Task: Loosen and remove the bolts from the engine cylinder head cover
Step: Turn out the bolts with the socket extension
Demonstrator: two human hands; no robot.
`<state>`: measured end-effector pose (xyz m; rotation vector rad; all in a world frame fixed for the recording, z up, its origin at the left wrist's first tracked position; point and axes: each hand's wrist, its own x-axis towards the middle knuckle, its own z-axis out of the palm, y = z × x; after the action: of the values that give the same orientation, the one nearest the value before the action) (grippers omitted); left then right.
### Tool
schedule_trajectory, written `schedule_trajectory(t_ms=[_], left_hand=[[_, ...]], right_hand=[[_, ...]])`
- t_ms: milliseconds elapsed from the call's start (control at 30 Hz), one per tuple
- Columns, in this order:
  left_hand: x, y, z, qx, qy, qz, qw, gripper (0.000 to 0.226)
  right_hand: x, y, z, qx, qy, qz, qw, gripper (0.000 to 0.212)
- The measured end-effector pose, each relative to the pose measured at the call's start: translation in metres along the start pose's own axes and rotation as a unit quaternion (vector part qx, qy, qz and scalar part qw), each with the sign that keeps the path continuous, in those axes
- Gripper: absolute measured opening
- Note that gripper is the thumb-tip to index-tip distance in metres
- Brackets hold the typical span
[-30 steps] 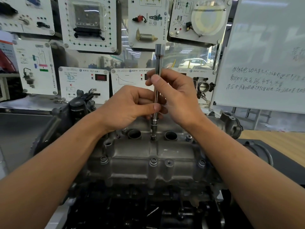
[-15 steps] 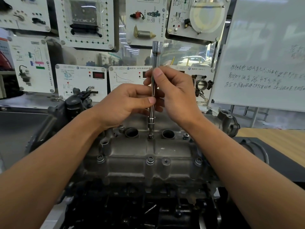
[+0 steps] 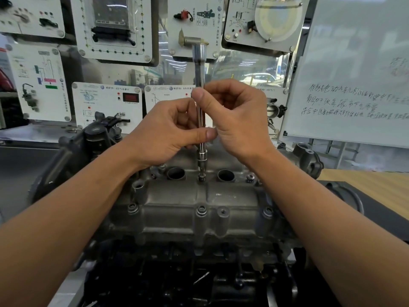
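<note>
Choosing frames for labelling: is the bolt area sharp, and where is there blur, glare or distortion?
Head view: the extension bar and the near cover bolt are sharp; the left wall panels look smeared; the whiteboard is washed out; wide-angle distortion bows the edges.

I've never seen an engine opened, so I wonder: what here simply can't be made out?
Head view throughout:
- Bolt under the long tool: the tool's tip covers it.
- Tool's middle: left hand and right hand pinch round it.
- Whiteboard writing: blurred, cut by the right edge.
- Engine's bottom: too dark.

Two hands (image 3: 168,131) (image 3: 241,120), one socket extension (image 3: 199,63), two round openings (image 3: 176,173) (image 3: 225,175), three front bolts (image 3: 132,207) (image 3: 201,210) (image 3: 267,211), one whiteboard (image 3: 354,63).
</note>
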<state>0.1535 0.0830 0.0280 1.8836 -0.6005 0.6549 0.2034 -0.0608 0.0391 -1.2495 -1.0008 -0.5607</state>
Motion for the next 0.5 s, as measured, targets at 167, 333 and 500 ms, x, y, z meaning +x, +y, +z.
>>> schedule_trajectory(t_ms=[167,333,500], left_hand=[[0.0004,-0.0025,-0.0051,-0.054,-0.065,-0.035,0.996,0.025],[-0.001,-0.0017,-0.003,-0.022,-0.059,-0.028,0.998,0.025],[-0.0002,0.0025,-0.0006,0.026,-0.021,0.007,0.999,0.043]], right_hand=[[-0.0003,-0.0008,-0.0017,-0.016,-0.044,0.004,0.999,0.007],[-0.0007,-0.0025,-0.0035,0.005,-0.042,0.021,0.999,0.012],[-0.0016,-0.0025,-0.0005,0.003,-0.008,0.002,1.0,0.012]])
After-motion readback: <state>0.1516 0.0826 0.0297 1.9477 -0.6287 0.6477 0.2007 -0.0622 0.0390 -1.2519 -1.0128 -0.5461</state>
